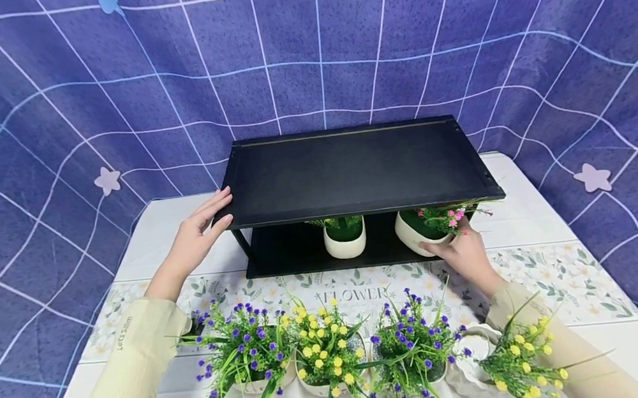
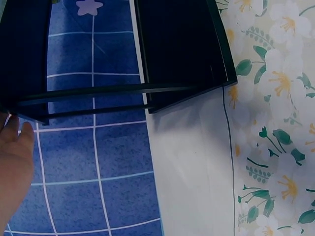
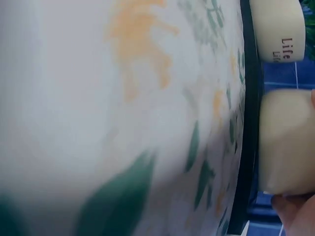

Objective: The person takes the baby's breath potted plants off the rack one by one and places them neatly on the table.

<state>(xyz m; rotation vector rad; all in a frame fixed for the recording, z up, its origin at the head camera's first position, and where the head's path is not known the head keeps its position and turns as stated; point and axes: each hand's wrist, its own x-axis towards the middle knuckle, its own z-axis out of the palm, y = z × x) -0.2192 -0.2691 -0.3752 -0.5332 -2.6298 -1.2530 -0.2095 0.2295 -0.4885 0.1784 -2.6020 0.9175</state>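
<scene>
My right hand (image 1: 465,255) grips a cream flowerpot with pink flowers (image 1: 415,234) at the right front of the black shelf's lower board. The pot leans, and its upper part is under the top board. In the right wrist view, fingertips (image 3: 285,206) press against the cream pot's side (image 3: 288,142). My left hand (image 1: 195,230) rests with extended fingers at the left edge of the black two-tier shelf (image 1: 345,171). A second cream pot (image 1: 346,244) stands mid-shelf on the lower board; its plant is partly hidden by the top board.
In front stand potted plants: a purple one (image 1: 247,347), a yellow one (image 1: 330,351) and another purple one (image 1: 408,344). A white pot with yellow flowers (image 1: 521,359) lies tipped by the right forearm. A floral runner (image 1: 298,284) crosses the white table; a blue curtain (image 1: 304,46) hangs behind.
</scene>
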